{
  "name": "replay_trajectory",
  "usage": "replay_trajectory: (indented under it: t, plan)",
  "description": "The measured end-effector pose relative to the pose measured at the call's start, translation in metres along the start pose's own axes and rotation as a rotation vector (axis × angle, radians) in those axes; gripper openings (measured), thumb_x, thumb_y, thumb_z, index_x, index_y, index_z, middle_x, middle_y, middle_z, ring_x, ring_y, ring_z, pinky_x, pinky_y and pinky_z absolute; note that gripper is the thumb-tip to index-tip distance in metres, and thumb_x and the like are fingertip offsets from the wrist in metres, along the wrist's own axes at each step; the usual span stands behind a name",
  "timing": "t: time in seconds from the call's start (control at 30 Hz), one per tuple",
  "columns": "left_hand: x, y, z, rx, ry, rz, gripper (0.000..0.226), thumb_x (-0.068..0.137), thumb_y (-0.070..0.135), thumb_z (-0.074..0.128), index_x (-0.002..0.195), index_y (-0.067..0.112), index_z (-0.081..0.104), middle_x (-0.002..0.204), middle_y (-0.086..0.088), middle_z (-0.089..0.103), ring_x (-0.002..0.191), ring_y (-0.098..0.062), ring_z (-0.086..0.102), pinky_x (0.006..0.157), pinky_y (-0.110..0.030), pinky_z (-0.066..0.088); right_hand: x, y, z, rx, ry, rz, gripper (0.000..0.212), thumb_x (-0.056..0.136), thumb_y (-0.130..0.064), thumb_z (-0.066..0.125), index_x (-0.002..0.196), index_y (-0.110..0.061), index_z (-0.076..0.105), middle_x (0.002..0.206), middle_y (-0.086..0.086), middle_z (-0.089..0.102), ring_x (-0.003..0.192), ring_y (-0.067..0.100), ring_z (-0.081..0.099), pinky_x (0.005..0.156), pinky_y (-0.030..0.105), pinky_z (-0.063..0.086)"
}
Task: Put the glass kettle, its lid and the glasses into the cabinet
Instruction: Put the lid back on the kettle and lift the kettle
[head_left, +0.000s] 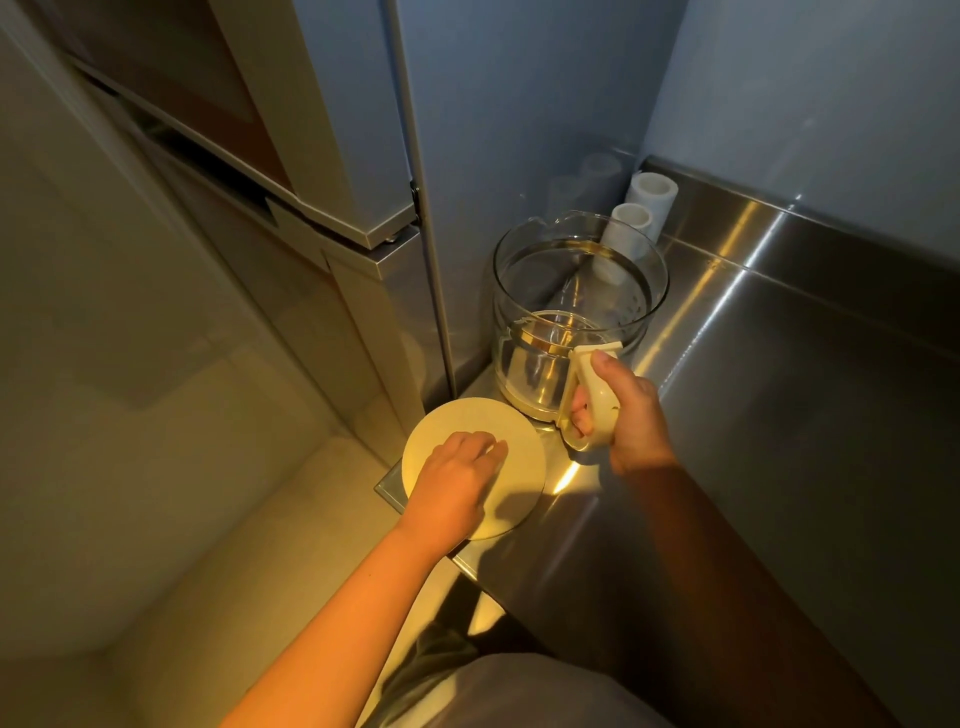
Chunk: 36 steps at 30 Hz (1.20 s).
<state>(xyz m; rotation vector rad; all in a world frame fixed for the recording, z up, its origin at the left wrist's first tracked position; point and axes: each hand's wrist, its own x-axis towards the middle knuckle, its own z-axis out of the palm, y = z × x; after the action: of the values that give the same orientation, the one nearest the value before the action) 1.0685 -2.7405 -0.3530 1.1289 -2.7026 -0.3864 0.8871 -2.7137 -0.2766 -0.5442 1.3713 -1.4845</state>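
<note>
The clear glass kettle (576, 291) stands on the steel counter (779, 441) in the corner, its wide mouth uncovered. My right hand (626, 410) is wrapped around its cream handle. The round cream lid (519, 441) lies flat on the counter's left corner, in front of the kettle. My left hand (457, 483) rests on top of the lid, fingers curled over it. Two white frosted glasses (649, 200) stand behind the kettle against the wall, the nearer one seen partly through the glass.
A tall grey panel (415, 171) rises just left of the kettle. Further left are cabinet fronts and a door edge (291, 208). The counter stretches right along a steel backsplash (810, 228). The floor lies below to the left.
</note>
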Motion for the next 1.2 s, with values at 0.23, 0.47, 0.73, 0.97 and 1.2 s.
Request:
replay_trajectory:
  t: [0.23, 0.47, 0.73, 0.97, 1.2]
  plan:
    - [-0.003, 0.000, -0.002, 0.045, 0.026, 0.059, 0.061, 0.050, -0.005, 0.084, 0.108, 0.007, 0.067, 0.099, -0.010, 0.067, 0.087, -0.029, 0.065, 0.063, -0.034, 0.054, -0.004, 0.004, -0.002, -0.044, 0.001, 0.017, 0.040, 0.093, -0.030, 0.046, 0.064, -0.004, 0.053, 0.041, -0.001, 0.050, 0.035, 0.011, 0.044, 0.046, 0.022, 0.038]
    - [-0.004, 0.000, 0.002, 0.062, 0.037, 0.065, 0.065, 0.049, -0.002, 0.086, 0.110, 0.009, 0.067, 0.102, -0.010, 0.067, 0.090, -0.029, 0.065, 0.066, -0.035, 0.054, -0.004, 0.009, -0.004, -0.027, 0.016, 0.030, 0.040, 0.093, -0.031, 0.046, 0.065, -0.004, 0.053, 0.041, -0.001, 0.050, 0.036, 0.012, 0.044, 0.049, 0.024, 0.038]
    - [-0.006, 0.000, 0.007, 0.056, 0.067, 0.053, 0.063, 0.053, -0.001, 0.085, 0.112, 0.011, 0.065, 0.105, -0.009, 0.066, 0.095, -0.028, 0.064, 0.074, -0.035, 0.054, -0.004, 0.009, -0.006, -0.054, 0.006, 0.063, 0.038, 0.092, -0.034, 0.046, 0.067, -0.007, 0.053, 0.042, -0.002, 0.051, 0.039, 0.012, 0.046, 0.053, 0.025, 0.040]
    - [-0.004, 0.004, 0.006, 0.116, 0.090, 0.054, 0.068, 0.042, 0.004, 0.090, 0.106, 0.008, 0.068, 0.101, -0.011, 0.068, 0.092, -0.030, 0.067, 0.074, -0.037, 0.054, -0.004, 0.006, -0.011, -0.177, -0.038, 0.071, 0.045, 0.093, -0.040, 0.044, 0.070, -0.005, 0.060, 0.050, 0.004, 0.058, 0.049, 0.017, 0.054, 0.061, 0.030, 0.048]
    - [-0.005, 0.008, 0.006, 0.142, 0.050, 0.043, 0.054, 0.066, 0.011, 0.081, 0.117, 0.008, 0.062, 0.117, -0.016, 0.062, 0.109, -0.036, 0.058, 0.087, -0.048, 0.051, -0.008, 0.007, -0.014, -0.331, 0.030, 0.002, 0.043, 0.092, -0.045, 0.045, 0.089, -0.007, 0.064, 0.078, 0.012, 0.065, 0.073, 0.027, 0.062, 0.074, 0.036, 0.051]
